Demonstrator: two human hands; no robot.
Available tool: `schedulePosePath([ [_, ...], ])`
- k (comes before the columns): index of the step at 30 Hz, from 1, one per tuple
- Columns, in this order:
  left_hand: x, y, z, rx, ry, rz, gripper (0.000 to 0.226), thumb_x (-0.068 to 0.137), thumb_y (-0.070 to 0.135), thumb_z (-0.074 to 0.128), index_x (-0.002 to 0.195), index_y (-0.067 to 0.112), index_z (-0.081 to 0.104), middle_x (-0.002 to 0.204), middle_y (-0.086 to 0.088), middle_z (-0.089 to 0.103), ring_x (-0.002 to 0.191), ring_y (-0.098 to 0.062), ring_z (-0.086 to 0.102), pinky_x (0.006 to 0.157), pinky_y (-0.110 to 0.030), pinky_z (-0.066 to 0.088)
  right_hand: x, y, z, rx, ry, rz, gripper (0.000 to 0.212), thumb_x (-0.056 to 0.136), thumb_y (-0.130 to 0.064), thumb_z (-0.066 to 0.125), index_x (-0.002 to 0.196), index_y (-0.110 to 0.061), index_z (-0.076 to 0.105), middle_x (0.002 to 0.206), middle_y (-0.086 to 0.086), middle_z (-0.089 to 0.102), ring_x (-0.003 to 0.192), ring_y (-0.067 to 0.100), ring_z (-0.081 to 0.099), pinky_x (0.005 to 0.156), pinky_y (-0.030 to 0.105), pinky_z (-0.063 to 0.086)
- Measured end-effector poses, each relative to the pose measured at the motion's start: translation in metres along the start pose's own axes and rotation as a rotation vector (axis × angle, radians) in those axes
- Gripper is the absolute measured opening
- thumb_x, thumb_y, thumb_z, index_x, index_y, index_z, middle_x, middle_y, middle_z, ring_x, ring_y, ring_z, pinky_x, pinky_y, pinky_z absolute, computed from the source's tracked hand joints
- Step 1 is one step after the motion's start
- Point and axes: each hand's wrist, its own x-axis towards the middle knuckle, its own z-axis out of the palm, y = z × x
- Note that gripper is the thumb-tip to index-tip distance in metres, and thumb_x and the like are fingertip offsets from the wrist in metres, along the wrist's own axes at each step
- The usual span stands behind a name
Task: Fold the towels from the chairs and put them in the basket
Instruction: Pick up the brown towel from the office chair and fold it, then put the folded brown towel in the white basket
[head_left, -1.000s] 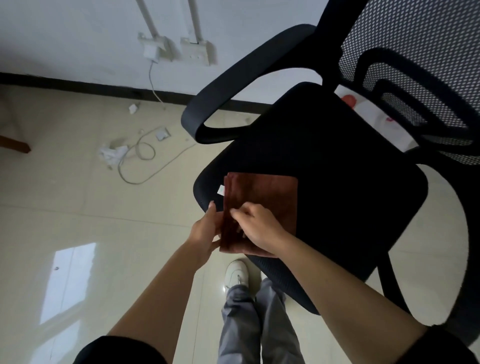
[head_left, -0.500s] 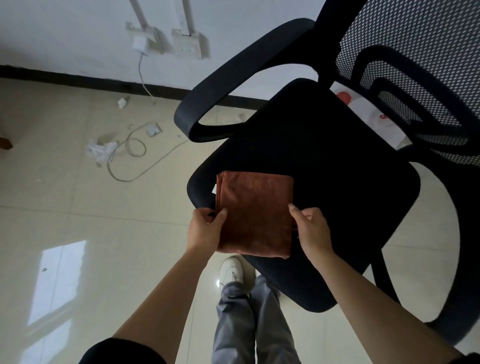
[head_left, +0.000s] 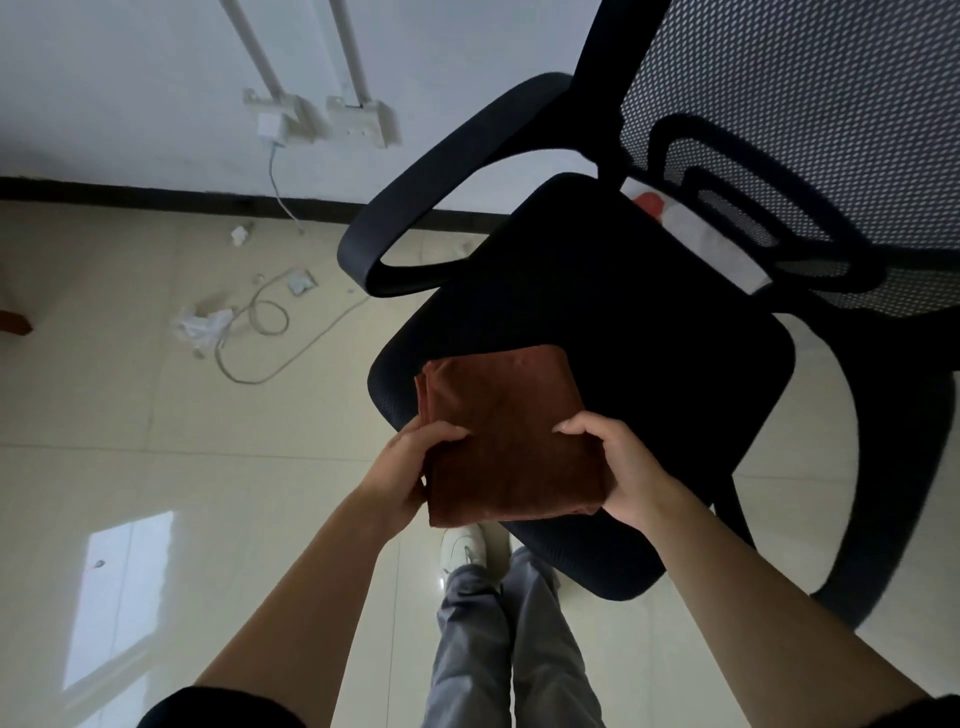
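A rust-brown towel (head_left: 506, 431), folded into a small thick square, is over the front left of the black office chair seat (head_left: 649, 338). My left hand (head_left: 415, 465) grips its left near edge, thumb on top. My right hand (head_left: 618, 467) grips its right near edge the same way. The towel's near part looks lifted off the seat and tilted slightly. No basket is in view.
The chair's left armrest (head_left: 441, 171) and mesh back (head_left: 795, 130) rise behind the seat, with a white paper (head_left: 711, 239) at the seat's back. A cable (head_left: 260, 338) and scraps lie on the tiled floor to the left. My legs and a white shoe (head_left: 462, 551) are below.
Both hands went from smoothing the towel to gripping its two sides. The towel now looks raised at its near edge and turned slightly.
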Motion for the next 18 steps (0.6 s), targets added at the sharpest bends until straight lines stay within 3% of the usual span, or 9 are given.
schedulePosePath([
  [6, -0.077, 0.026, 0.018, 0.043, -0.135, 0.133, 0.053, 0.072, 0.013, 0.075, 0.121, 0.025, 0.060, 0.121, -0.002, 0.067, 0.115, -0.025, 0.059, 0.090, -0.040, 0.050, -0.084, -0.029, -0.016, 0.016, -0.109, -0.146, 0.034, 0.070, -0.012, 0.073, 0.102, -0.016, 0.062, 0.106, 0.010, 0.068, 0.098, 0.028, 0.063, 0.072, 0.040, 0.042],
  [8, -0.110, 0.040, 0.030, 0.106, -0.190, 0.184, 0.055, 0.072, 0.012, 0.076, 0.122, 0.026, 0.058, 0.121, -0.002, 0.067, 0.114, -0.027, 0.061, 0.092, -0.044, 0.052, -0.124, -0.040, -0.024, 0.049, -0.141, -0.166, 0.030, 0.072, -0.014, 0.072, 0.100, -0.016, 0.063, 0.105, 0.010, 0.067, 0.100, 0.027, 0.062, 0.081, 0.041, 0.043],
  [11, -0.150, 0.058, 0.051, 0.181, -0.276, 0.247, 0.055, 0.076, 0.005, 0.072, 0.124, 0.025, 0.057, 0.117, -0.001, 0.069, 0.102, -0.020, 0.069, 0.075, -0.035, 0.057, -0.173, -0.050, -0.037, 0.110, -0.166, -0.192, 0.012, 0.079, -0.020, 0.065, 0.091, -0.019, 0.067, 0.093, 0.005, 0.064, 0.088, 0.023, 0.059, 0.076, 0.038, 0.043],
  [14, -0.188, 0.070, 0.080, 0.273, -0.376, 0.272, 0.054, 0.076, 0.008, 0.070, 0.126, 0.024, 0.057, 0.124, -0.007, 0.066, 0.110, -0.026, 0.066, 0.088, -0.043, 0.054, -0.226, -0.054, -0.056, 0.116, -0.149, -0.250, 0.009, 0.084, -0.016, 0.058, 0.090, -0.017, 0.065, 0.077, 0.001, 0.062, 0.071, 0.018, 0.060, 0.061, 0.031, 0.048],
  [18, -0.227, 0.087, 0.124, 0.423, -0.493, 0.281, 0.055, 0.073, 0.019, 0.061, 0.127, 0.030, 0.057, 0.129, -0.008, 0.063, 0.118, -0.031, 0.060, 0.093, -0.045, 0.051, -0.288, -0.060, -0.084, 0.099, -0.084, -0.340, 0.013, 0.083, -0.014, 0.060, 0.096, -0.016, 0.061, 0.090, 0.006, 0.062, 0.084, 0.023, 0.060, 0.066, 0.033, 0.051],
])
